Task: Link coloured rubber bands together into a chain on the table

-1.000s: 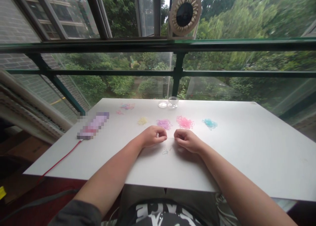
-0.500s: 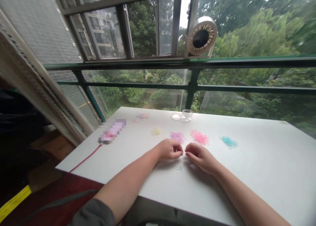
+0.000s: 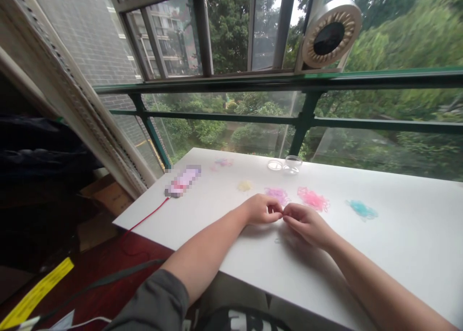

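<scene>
Above the white table (image 3: 405,244), my left hand (image 3: 261,209) is closed in a pinch. My right hand (image 3: 308,224) pinches too, and its fingertips meet those of the left. Whatever they hold is too small to make out. Just beyond the left hand lies a pile of small purple rubber bands (image 3: 278,194). A pink pile of bands (image 3: 313,199) is beyond the right hand, with a teal pile (image 3: 362,209) further right. Pale yellow bands (image 3: 244,185) form a smaller heap on the left. A tiny loose band (image 3: 277,241) shows below my hands.
A clear round container (image 3: 293,164) and its lid (image 3: 275,165) stand near the back edge. Far left are a few mixed-colour bands (image 3: 223,163) and a pixelated phone-like object (image 3: 183,180) with a red cable (image 3: 148,214). A green railing (image 3: 224,84) runs behind the table.
My hands have come together; a small gap parted their fingertips before. The right hand now covers more of the area around the loose bands. The view has swung left.
</scene>
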The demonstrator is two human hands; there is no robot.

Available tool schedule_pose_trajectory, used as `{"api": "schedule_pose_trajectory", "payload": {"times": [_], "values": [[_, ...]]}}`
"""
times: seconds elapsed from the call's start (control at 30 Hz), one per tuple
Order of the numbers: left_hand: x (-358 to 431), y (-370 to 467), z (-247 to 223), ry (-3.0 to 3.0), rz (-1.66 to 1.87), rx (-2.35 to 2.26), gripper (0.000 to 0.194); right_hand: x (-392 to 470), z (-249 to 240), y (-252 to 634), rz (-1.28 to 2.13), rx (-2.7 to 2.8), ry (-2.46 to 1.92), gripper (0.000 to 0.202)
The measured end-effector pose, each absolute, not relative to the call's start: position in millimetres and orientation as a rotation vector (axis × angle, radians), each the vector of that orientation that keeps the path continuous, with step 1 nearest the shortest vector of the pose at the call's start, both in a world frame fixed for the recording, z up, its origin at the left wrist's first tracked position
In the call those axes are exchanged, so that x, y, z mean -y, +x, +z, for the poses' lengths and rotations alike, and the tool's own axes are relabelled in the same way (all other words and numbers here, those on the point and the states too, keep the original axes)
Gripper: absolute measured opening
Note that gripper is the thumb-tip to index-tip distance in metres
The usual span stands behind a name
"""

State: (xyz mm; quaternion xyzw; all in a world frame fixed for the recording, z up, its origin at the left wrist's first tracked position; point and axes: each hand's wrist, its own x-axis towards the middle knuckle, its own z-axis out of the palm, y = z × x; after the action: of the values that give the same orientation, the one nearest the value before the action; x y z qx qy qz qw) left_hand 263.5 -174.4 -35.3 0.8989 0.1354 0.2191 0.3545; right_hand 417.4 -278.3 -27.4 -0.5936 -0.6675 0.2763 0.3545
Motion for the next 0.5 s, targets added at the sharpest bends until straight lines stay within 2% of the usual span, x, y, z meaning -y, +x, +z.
{"api": "schedule_pose_trajectory", "payload": {"times": [0.4, 0.5], "values": [[167, 261, -29, 2.251, 0.641, -0.354, 0.009, 266, -24, 409, 1.005, 1.313, -1.439, 0.016], [166, 260, -27, 2.231, 0.645, -0.358, 0.01, 269, -28, 410, 0.985, 1.292, -1.382, 0.015]]}}
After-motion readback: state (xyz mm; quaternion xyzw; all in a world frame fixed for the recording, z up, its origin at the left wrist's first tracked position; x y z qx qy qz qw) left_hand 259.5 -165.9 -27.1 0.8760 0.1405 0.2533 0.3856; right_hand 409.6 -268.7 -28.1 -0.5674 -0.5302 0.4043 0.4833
